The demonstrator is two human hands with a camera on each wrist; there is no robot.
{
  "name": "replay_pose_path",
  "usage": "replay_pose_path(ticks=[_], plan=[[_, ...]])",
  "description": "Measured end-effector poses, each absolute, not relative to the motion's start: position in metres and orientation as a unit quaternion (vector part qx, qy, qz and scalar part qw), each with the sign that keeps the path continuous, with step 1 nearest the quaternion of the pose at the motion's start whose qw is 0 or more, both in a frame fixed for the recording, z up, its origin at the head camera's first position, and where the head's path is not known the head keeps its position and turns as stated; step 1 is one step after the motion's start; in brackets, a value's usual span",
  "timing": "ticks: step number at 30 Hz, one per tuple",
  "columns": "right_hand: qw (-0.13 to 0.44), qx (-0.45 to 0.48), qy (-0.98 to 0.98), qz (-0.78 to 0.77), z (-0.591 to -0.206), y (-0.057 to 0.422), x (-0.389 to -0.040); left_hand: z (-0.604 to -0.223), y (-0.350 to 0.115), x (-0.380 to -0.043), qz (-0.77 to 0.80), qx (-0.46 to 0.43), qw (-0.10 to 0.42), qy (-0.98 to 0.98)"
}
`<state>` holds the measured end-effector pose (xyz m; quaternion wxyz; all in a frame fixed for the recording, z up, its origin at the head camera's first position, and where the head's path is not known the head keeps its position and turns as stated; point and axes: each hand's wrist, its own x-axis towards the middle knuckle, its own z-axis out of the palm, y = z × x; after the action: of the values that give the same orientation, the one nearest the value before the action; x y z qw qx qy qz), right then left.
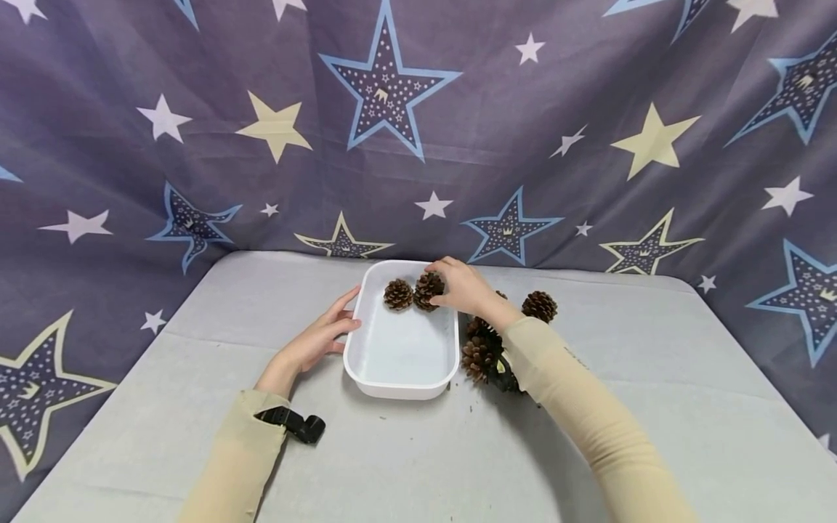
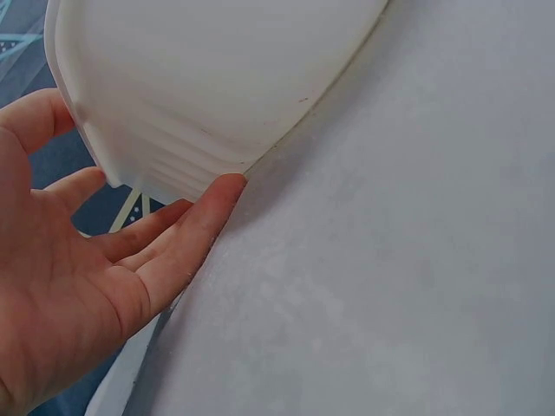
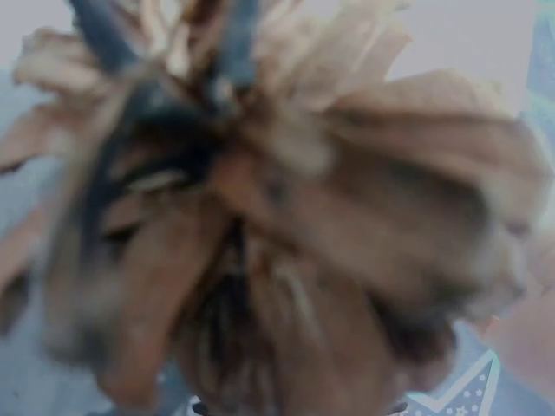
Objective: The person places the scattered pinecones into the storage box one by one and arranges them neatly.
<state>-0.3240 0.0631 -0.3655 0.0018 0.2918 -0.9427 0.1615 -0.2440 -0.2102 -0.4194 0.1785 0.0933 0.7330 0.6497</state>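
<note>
Pine cone (image 1: 426, 292) pinched between the thumb and fingers of the right hand (image 1: 463, 287) is inside a white rectangular tray (image 1: 402, 356), toward the far end and near the right wall; whether it rests on the tray's floor or just above, I cannot tell. A second pine cone (image 1: 398, 296) sits immediately left of it in the same tray, and from the head view the two look to be touching. The left hand (image 1: 317, 340) is spread wide, its fingers fairly straight, with thumb and fingertips against the tray's left side. To the tray's right, a cluster of pine cones (image 1: 479, 357) lies on the pale grey tabletop (image 1: 392, 472), partly hidden by the cream right sleeve (image 1: 582, 407), and one outer pine cone (image 1: 540, 306) shows beyond that sleeve. A blurred pine cone (image 3: 277, 225) fills most of the right wrist view; I cannot tell which one it is. A black band (image 1: 273, 415) circles the left wrist, and a purple-grey cloth backdrop (image 1: 471, 131) printed with stars hangs behind the tabletop
</note>
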Motion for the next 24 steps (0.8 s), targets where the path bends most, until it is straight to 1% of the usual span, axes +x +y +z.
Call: replay_pose_path(ticks=[15,24], plan=[[0.005,0.312,-0.936,0.164,-0.356,0.074,-0.317,-0.419,-0.210,-0.244,0.651,0.090,0.178,0.733],[0.006,0.331,-0.926,0.183,-0.349,0.089,-0.309,-0.419,-0.209,-0.244,0.652,0.092,0.178,0.731]])
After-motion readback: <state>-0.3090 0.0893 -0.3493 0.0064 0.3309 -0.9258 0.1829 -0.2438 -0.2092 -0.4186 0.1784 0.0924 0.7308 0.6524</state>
